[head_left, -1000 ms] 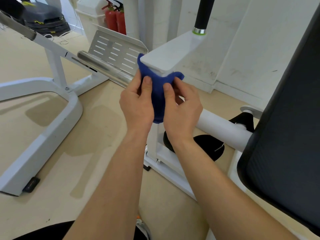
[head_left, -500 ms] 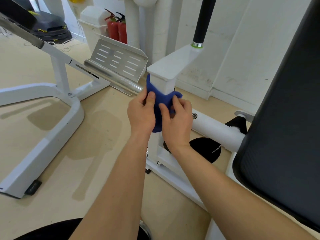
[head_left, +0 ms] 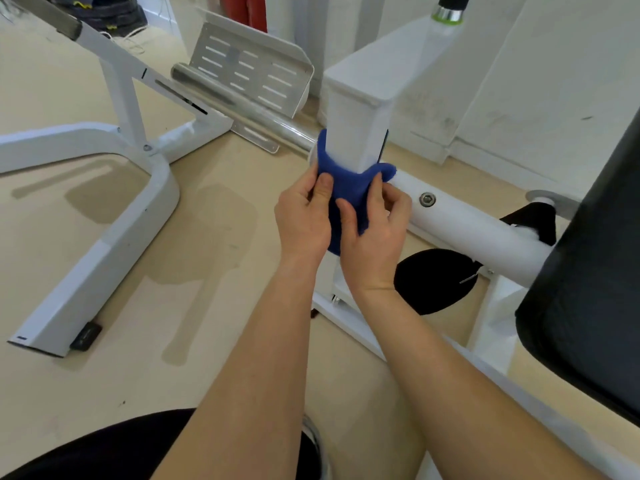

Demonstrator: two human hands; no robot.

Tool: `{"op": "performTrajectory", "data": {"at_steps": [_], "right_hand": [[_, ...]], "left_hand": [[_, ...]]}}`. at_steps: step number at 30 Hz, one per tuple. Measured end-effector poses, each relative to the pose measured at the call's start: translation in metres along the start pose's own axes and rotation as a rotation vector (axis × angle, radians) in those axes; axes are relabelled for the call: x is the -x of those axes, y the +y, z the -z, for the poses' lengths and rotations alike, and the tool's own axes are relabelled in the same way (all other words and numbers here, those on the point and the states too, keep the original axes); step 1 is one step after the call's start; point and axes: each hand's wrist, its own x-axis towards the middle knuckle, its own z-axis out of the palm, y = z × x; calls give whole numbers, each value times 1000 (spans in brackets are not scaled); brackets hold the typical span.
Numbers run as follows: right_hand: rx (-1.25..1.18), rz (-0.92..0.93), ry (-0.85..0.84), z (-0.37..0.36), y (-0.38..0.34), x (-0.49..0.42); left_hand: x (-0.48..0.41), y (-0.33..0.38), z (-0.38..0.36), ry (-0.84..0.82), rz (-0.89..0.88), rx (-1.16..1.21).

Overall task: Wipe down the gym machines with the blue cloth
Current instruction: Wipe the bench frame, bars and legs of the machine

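A blue cloth (head_left: 346, 188) is wrapped around the front and sides of a white square upright post (head_left: 356, 126) of a gym machine. My left hand (head_left: 303, 220) presses the cloth's left side against the post. My right hand (head_left: 375, 230) grips the cloth's right side, where the post meets a white round tube (head_left: 485, 233). Both hands hide the lower part of the cloth.
A black padded seat (head_left: 588, 271) fills the right edge. A white machine frame (head_left: 114, 233) lies on the beige floor to the left, with a slotted metal footplate (head_left: 249, 74) and chrome bar (head_left: 242, 105) behind. A black round pad (head_left: 436, 278) sits under the tube.
Both hands have slid the cloth down the post, from just under its top cap to where the round tube joins it. The camera has tilted lower and closer.
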Motion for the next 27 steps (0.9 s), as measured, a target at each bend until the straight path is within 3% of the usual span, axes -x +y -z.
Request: {"op": "performTrajectory", "data": {"at_steps": [9,15,27], "right_hand": [[27,-157,-145,-5,15,30],[-55,-110,-34,-2,-1,10],[52,-85,6,-38,72,62]], "left_hand": [[14,-23,10,-113,105,-74],[9,9,6,-52,-8,-16],[15,-88,1,-89,165,-91]]}}
